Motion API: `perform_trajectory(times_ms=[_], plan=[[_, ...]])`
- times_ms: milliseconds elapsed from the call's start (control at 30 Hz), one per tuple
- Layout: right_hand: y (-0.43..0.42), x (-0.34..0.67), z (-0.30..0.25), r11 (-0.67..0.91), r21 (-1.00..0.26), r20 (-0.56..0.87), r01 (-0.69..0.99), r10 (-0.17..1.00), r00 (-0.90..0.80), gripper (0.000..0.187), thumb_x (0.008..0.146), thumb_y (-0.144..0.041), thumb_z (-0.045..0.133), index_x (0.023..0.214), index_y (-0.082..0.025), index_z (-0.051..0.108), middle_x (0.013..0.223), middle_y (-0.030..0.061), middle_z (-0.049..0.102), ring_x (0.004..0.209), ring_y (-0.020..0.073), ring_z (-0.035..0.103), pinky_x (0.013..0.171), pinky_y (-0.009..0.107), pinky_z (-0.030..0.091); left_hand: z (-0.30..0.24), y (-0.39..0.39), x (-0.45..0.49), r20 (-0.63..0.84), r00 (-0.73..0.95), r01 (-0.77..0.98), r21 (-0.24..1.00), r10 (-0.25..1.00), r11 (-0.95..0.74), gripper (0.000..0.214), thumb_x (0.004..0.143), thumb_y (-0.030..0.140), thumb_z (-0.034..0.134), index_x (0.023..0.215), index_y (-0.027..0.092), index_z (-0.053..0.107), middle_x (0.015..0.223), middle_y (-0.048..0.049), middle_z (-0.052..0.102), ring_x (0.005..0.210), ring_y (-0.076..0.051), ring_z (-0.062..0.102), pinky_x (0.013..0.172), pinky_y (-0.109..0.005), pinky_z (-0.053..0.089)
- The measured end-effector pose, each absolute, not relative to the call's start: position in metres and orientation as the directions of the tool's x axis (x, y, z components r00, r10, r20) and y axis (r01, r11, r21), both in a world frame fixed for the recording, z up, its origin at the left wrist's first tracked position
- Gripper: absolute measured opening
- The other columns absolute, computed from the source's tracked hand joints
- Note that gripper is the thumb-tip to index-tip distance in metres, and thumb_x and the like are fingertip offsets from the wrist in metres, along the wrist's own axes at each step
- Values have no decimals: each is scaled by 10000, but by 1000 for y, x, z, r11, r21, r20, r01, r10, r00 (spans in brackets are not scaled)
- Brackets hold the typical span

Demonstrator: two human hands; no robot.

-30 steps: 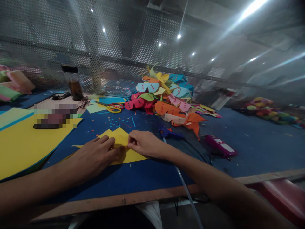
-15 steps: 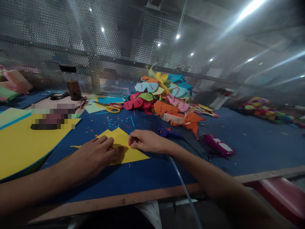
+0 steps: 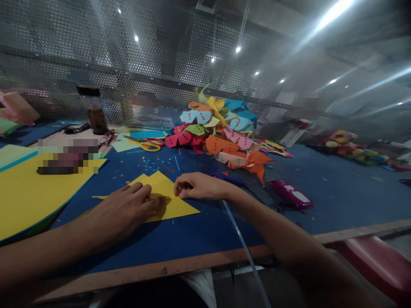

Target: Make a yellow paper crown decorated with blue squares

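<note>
A folded sheet of yellow paper (image 3: 171,207) with pointed corners lies on the blue tabletop in front of me. My left hand (image 3: 133,207) presses on its left part, fingers curled and thumb reaching toward the middle. Near the centre, my right hand (image 3: 197,187) pinches at the paper's fold with thumb and forefinger close together. The exact grip of the fingertips is partly hidden. Just behind my right wrist lies a blue glue gun (image 3: 229,178), partly covered by the arm. A clear glue stick (image 3: 242,244) slants beneath my right forearm past the table edge.
Large yellow sheets (image 3: 35,192) lie at left under a blurred-out object. Behind are scissors (image 3: 150,146), a lidded jar (image 3: 94,113) and paper scraps. A heap of folded paper shapes (image 3: 224,128) stands at the back. A purple case (image 3: 291,194) lies right; a red stool (image 3: 379,261) stands below.
The view has shifted slightly. Both hands stay at the yellow paper in nearly the same pose, with the right hand's fingers moved only a little.
</note>
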State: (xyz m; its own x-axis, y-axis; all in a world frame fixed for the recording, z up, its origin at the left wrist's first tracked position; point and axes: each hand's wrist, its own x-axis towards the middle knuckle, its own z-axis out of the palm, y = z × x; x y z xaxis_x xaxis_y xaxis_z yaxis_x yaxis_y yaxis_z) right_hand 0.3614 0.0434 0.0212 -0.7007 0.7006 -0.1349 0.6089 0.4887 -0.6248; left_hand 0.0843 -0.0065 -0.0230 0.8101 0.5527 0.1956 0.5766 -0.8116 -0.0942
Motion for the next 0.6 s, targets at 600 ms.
perform_trajectory(times_ms=[600], plan=[[51,372,27,491,-606,-210,626,660,-721,122,904,-167,712,1018,-142,746,837,-4,674,768,128,596,671,209,428,-25,-6,83,188,812,576,-109,553,-810,358,995,75,530,1284,234,670,1033,-93,637,871,-269,607,777,-411,502]])
